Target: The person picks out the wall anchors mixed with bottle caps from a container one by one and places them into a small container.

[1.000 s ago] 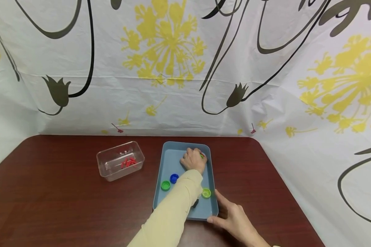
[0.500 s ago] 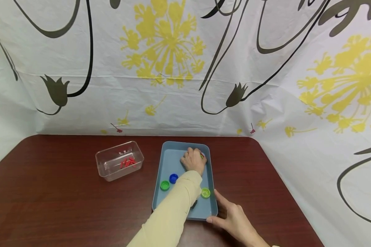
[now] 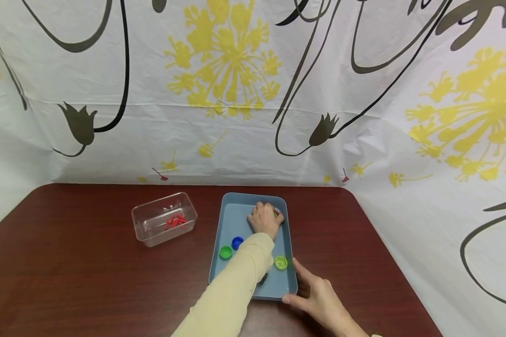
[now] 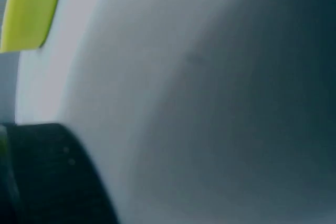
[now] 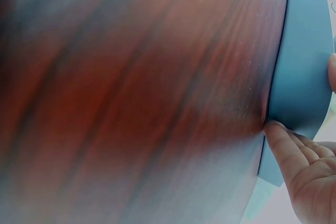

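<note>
In the head view my left hand (image 3: 263, 220) reaches into the blue tray (image 3: 237, 203) near its far right corner. Its thumb and fingers pinch a small round green piece (image 3: 275, 213), mostly hidden by the hand, with a bit of red beside it. My right hand (image 3: 322, 299) holds the near right corner of the tray, thumb on the near side and fingers along the right side. The right wrist view shows these fingertips (image 5: 275, 128) against the tray's outer wall (image 5: 302, 51). Inside the tray lie a blue cap (image 3: 237, 242), a green cap (image 3: 225, 253) and a lime cap (image 3: 280, 263).
A clear plastic box (image 3: 152, 236) with several red pieces (image 3: 175, 221) and some whitish ones stands left of the tray on the dark wooden table (image 3: 88, 262). A black piece (image 3: 264, 278) shows beside the left sleeve. A patterned white curtain (image 3: 152, 93) hangs behind the table.
My left hand has shifted very slightly to the right, and its thumb stands out a little more beside the green piece. The right hand and tray stay in place.
</note>
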The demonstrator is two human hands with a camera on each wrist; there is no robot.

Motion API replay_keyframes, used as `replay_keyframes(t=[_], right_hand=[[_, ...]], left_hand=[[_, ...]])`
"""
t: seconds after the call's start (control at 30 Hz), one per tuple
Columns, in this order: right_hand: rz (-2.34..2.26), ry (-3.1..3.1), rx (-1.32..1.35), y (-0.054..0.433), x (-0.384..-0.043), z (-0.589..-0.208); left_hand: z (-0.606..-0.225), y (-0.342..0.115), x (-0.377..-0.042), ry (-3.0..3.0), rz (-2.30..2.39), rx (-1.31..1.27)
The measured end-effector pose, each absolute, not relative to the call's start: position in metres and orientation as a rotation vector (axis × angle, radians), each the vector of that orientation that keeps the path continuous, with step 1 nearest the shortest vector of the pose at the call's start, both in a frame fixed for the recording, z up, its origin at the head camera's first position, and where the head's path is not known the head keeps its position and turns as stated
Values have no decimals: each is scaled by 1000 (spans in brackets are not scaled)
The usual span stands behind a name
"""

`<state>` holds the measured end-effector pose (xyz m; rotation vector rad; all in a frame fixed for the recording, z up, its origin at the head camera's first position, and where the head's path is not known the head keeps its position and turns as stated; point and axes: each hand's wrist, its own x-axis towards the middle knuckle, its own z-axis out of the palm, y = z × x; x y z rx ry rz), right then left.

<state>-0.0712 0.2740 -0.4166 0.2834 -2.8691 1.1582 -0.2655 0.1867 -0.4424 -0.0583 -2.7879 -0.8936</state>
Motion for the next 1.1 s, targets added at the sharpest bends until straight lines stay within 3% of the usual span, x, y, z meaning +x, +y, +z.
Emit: replay_keyframes(t=[0.33, 0.67, 1.1], right_hand=[[1181, -2888, 243, 271, -73, -416], [1163, -2914, 192, 270, -73, -414], [1277, -2932, 97, 269, -74, -412]], left_hand=[[-427, 179, -265, -2721, -1183, 21], [-384, 166, -264, -2598, -1579, -57], [-347, 98, -267, -2574, -1625, -178]])
